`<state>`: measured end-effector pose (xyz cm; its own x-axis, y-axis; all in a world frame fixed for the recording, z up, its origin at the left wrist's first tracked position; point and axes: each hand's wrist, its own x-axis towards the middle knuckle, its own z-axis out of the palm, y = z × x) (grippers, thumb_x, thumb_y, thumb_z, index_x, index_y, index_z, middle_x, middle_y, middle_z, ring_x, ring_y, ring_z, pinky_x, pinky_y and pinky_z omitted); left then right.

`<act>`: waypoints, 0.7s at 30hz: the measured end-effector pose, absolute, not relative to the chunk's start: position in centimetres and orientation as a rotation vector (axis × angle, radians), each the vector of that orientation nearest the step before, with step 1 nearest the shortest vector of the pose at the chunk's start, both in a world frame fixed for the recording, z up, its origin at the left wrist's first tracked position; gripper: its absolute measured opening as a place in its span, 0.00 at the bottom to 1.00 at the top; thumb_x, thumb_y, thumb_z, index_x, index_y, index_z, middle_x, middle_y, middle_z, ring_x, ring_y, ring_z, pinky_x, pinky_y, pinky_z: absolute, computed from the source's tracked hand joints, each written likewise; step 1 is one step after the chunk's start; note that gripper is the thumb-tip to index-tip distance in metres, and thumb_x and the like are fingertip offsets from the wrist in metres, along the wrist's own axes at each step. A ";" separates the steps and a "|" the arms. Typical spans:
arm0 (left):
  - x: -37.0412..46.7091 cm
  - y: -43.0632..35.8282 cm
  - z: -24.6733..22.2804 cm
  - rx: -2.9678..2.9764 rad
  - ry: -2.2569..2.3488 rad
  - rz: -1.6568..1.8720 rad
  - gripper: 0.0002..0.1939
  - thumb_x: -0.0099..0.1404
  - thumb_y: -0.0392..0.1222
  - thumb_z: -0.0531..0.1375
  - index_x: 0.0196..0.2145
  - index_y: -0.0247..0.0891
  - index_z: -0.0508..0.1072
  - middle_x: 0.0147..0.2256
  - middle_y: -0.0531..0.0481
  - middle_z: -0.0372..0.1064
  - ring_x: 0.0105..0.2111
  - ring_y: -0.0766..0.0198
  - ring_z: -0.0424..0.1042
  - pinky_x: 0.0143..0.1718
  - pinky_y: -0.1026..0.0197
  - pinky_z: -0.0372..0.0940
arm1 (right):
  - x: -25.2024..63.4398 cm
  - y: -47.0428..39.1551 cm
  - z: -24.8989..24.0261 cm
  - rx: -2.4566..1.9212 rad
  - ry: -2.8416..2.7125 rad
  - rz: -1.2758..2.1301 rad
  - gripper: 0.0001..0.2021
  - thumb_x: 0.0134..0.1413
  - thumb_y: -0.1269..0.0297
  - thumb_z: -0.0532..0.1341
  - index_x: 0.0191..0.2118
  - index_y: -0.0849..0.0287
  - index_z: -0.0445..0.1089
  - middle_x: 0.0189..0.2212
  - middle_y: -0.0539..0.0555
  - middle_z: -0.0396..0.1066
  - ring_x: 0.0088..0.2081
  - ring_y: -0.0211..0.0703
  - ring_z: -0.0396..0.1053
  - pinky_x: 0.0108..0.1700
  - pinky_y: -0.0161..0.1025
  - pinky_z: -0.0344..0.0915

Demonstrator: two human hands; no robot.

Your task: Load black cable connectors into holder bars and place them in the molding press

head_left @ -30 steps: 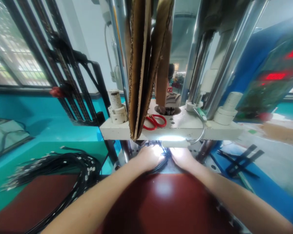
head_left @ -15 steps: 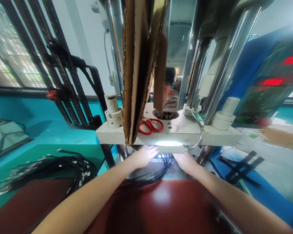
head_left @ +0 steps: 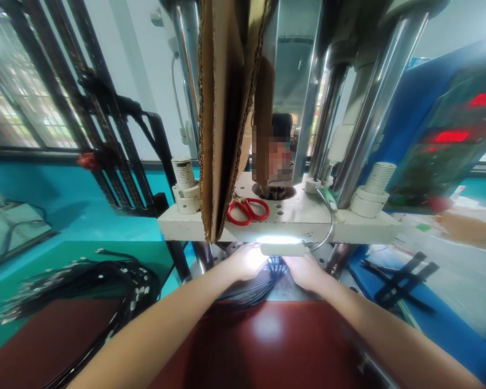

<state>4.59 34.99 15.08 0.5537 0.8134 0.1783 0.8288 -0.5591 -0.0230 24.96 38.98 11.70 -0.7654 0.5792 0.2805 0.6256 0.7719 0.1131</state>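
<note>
Both of my hands reach under the front edge of a pale machine plate (head_left: 243, 232). My left hand (head_left: 249, 262) is beside several black cables (head_left: 277, 267), brightly lit, with its fingertips hidden. On the other side of the cables is my right hand (head_left: 305, 269), its fingers tucked behind a small lamp bar (head_left: 283, 249). What either hand holds is hidden. From between the hands the cables curve down and left over a metal surface (head_left: 287, 292).
Red-handled scissors (head_left: 249, 211) and upright cardboard (head_left: 210, 135) rest on the plate. A cable bundle (head_left: 133, 281) lies on the left. Black strips (head_left: 405, 281) lie on a blue surface at right. Metal columns (head_left: 384, 108) stand behind.
My left hand has moved slightly right, nearer the cables, and is more brightly lit. My right hand has shifted slightly, showing more of its back. The view has moved a little.
</note>
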 end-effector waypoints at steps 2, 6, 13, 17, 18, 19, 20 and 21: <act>5.2 35.2 15.0 -2.691 -1.376 -0.289 0.16 0.63 0.46 0.47 0.44 0.39 0.67 0.49 0.45 0.64 0.48 0.56 0.63 0.49 0.56 0.59 | 24.5 38.9 12.3 -0.941 -2.744 -0.296 0.17 0.50 0.75 0.50 0.46 0.62 0.67 0.42 0.62 0.69 0.41 0.48 0.67 0.48 0.45 0.59; 5.5 35.9 14.4 -2.691 -1.405 -0.308 0.19 0.63 0.50 0.46 0.43 0.39 0.68 0.48 0.46 0.65 0.45 0.57 0.65 0.47 0.55 0.60 | 23.8 38.9 12.9 -0.945 -2.760 -0.319 0.20 0.45 0.76 0.52 0.47 0.64 0.66 0.45 0.64 0.68 0.43 0.50 0.66 0.49 0.44 0.58; 5.3 36.5 13.4 -2.716 -1.492 -0.303 0.23 0.63 0.55 0.43 0.47 0.40 0.66 0.45 0.45 0.67 0.43 0.57 0.66 0.44 0.55 0.61 | 23.3 39.1 12.4 -0.981 -2.807 -0.347 0.17 0.41 0.76 0.55 0.40 0.66 0.69 0.39 0.66 0.70 0.42 0.53 0.66 0.48 0.45 0.59; 5.3 36.3 13.4 -2.720 -1.535 -0.318 0.25 0.62 0.57 0.44 0.48 0.39 0.64 0.46 0.44 0.66 0.45 0.56 0.65 0.46 0.54 0.59 | 23.2 39.4 12.0 -1.022 -2.783 -0.340 0.18 0.40 0.74 0.56 0.42 0.65 0.69 0.40 0.65 0.70 0.43 0.54 0.66 0.48 0.45 0.59; 5.4 36.3 13.4 -2.718 -1.540 -0.324 0.26 0.62 0.57 0.44 0.49 0.39 0.64 0.47 0.44 0.65 0.46 0.56 0.64 0.48 0.54 0.58 | 23.3 39.4 12.0 -1.028 -2.770 -0.338 0.19 0.40 0.74 0.56 0.43 0.64 0.68 0.41 0.65 0.70 0.43 0.53 0.66 0.48 0.45 0.58; 5.4 36.2 13.4 -2.716 -1.545 -0.327 0.26 0.62 0.57 0.44 0.50 0.39 0.63 0.48 0.43 0.64 0.47 0.56 0.63 0.49 0.54 0.57 | 23.4 39.4 11.9 -1.035 -2.755 -0.337 0.20 0.41 0.73 0.56 0.44 0.64 0.67 0.41 0.64 0.69 0.43 0.53 0.65 0.48 0.45 0.58; 5.4 36.2 13.4 -2.714 -1.552 -0.326 0.26 0.62 0.57 0.44 0.51 0.38 0.62 0.49 0.43 0.64 0.48 0.56 0.62 0.49 0.53 0.56 | 23.6 39.4 11.9 -1.044 -2.736 -0.337 0.20 0.41 0.73 0.55 0.45 0.63 0.66 0.42 0.64 0.69 0.43 0.52 0.65 0.48 0.45 0.58; 5.4 36.2 13.5 -2.712 -1.557 -0.323 0.27 0.62 0.57 0.44 0.51 0.37 0.62 0.49 0.42 0.63 0.49 0.55 0.62 0.50 0.53 0.55 | 23.8 39.3 11.8 -1.058 -2.714 -0.338 0.20 0.42 0.73 0.54 0.46 0.64 0.66 0.43 0.63 0.69 0.44 0.52 0.65 0.48 0.45 0.58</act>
